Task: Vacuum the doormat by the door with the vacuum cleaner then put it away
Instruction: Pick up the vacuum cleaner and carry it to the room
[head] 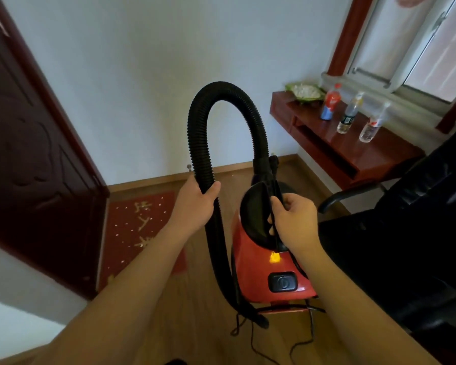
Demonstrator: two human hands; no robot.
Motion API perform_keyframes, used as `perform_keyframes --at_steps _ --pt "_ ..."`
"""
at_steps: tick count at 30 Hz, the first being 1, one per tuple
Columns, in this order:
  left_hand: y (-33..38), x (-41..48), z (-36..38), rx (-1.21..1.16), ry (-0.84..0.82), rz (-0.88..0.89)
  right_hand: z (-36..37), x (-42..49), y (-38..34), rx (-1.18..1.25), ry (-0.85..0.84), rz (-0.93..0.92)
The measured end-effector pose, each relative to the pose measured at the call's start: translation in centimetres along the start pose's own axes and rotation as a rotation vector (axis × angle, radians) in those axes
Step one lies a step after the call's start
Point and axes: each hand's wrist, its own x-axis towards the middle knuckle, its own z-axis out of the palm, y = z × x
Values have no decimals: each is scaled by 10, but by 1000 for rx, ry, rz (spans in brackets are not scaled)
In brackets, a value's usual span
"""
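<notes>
Two bare forearms are reaching out from the near edge, and both hands are busy with the vacuum cleaner (253,264). The left hand (195,204) is gripping the black ribbed hose (195,133), thumb on one side and fingers wrapped round the other, where the hose is starting to rise. From there the hose is arching up in a tall loop against the white wall and coming down on the right into a rigid black end piece (263,167). The right hand (295,219) is closed round a narrow black part just below that end piece, fingers curled tight; whether that part belongs to the hose or to the cleaner's body I cannot tell.

The red body of the cleaner is sitting between the arms, low over the wooden floor (195,312), with an orange light (274,257) glowing on top and a black switch (282,281) nearer to us. A thin black cord (274,346) is trailing over the boards at the near end.

The red doormat (137,227) is lying flat on the floor to the left, along the foot of the dark door (32,154), well apart from the cleaner.

Far right, a glossy red worktop (353,151) is carrying a red-capped bottle (331,102), two clear bottles (350,114) and a green dish (304,92) under the window (419,43). A black office chair (406,219) is standing at the right, near the cleaner.
</notes>
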Motion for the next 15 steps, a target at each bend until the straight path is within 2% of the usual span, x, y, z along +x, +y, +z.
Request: perform_keyframes --at_steps 7,15 --pt "-56 44 54 -9 -41 -122 22 51 75 -53 -74 79" --pt "-181 128 130 -76 -122 -301 88 126 192 -143 -163 212"
